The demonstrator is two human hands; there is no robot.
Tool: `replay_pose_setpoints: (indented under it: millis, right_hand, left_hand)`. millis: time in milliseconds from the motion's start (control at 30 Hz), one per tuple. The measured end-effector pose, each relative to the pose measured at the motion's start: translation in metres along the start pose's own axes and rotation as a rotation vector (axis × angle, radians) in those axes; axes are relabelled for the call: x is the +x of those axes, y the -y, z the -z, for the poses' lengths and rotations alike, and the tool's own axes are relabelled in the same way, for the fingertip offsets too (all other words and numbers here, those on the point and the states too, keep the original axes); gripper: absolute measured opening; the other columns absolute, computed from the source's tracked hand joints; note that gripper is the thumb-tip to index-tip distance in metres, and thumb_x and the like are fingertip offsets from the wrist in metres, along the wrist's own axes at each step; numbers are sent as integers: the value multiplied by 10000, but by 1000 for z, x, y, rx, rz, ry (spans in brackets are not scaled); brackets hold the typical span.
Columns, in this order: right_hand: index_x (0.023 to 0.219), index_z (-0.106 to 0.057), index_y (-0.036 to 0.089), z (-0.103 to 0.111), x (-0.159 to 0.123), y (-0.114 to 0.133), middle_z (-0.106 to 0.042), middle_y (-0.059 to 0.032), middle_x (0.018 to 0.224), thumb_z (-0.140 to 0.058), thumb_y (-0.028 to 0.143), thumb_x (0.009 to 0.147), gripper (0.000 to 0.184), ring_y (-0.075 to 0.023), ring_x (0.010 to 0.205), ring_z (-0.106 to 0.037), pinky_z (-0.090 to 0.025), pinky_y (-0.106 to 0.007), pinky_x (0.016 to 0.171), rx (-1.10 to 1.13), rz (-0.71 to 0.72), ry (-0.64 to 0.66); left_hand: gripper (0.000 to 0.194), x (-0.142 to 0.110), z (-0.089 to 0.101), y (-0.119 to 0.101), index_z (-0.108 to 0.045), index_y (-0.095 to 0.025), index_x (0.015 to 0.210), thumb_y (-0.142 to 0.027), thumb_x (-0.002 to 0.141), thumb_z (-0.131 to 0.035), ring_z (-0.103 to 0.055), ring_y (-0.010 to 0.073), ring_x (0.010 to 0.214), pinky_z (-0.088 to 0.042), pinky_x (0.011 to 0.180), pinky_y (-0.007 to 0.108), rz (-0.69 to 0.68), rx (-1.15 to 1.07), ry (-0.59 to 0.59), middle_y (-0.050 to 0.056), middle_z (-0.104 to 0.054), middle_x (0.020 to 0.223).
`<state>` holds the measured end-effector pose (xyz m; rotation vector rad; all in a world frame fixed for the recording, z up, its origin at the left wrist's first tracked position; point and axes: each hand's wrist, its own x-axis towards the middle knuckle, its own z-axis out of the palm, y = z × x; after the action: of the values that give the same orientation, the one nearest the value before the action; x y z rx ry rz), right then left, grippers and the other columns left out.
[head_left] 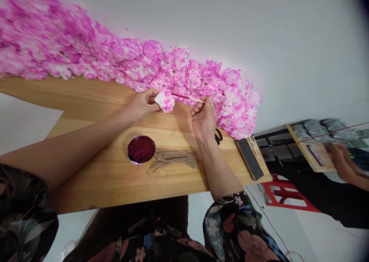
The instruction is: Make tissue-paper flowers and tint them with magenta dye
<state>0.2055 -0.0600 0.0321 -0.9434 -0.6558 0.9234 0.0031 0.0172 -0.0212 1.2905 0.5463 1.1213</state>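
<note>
My left hand (147,101) pinches a small white flower (165,101) of thin, papery petals with pink patches. My right hand (204,117) grips the pale end of a thin stick (188,97); its other end is dark red and points at the flower. Whether that end touches the petals I cannot tell. Below my hands stands a round bowl (141,149) with dark red liquid. A bundle of thin brown twine strands (174,159) lies to its right. Behind my hands runs a long heap of similar pink and white flowers (187,75).
Black-handled scissors (218,136), partly hidden by my right wrist, and a dark phone (249,159) lie on the wooden table (115,192). At right, a co-worker's arms (346,164) rest by another table with stacked grey packets (315,129). A red stool (288,194) stands below.
</note>
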Motion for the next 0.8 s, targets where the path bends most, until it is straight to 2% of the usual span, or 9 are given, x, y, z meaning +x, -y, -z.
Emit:
replay_pose_setpoints:
  millis: [133,300,533,667,800]
  right_hand:
    - [871,-722,259,0,-3,-2,-617,80,675,-846,511,980,301,-79,620,-580,-493,-209,579,-61,-11,36]
    - [871,-746,263,-1,-5,-2,-640,77,686,-846,475,983,260,-79,619,-587,-497,-209,590,-52,-46,48]
    - [850,-740,253,-2,-6,0,-640,82,664,-823,423,993,237,-75,604,-578,-488,-196,575,-27,-86,20]
    - [845,-756,245,-2,-6,-1,-645,79,656,-810,402,996,224,-73,600,-575,-486,-193,568,4,-81,37]
    - [836,-766,247,-1,-5,-2,-652,72,665,-825,405,982,223,-78,608,-580,-495,-198,574,-62,-64,24]
  left_hand:
    - [412,0,1,2,-641,-218,922,-291,699,-979,-724,156,783,-574,733,271,24,15,23,-20,-739,846]
    - [366,2,3,9,-612,-224,902,-194,678,-900,-701,157,744,-529,687,277,21,28,30,-19,-729,819]
    - [394,2,2,12,-569,-220,920,-235,688,-887,-713,169,824,-511,737,273,-1,88,-9,11,-728,890]
    - [401,2,1,11,-565,-223,893,-245,670,-898,-705,161,811,-504,747,267,-7,109,-13,0,-722,872]
    - [366,1,-1,10,-580,-218,879,-253,672,-880,-676,141,771,-483,729,258,-18,112,-22,-24,-716,840]
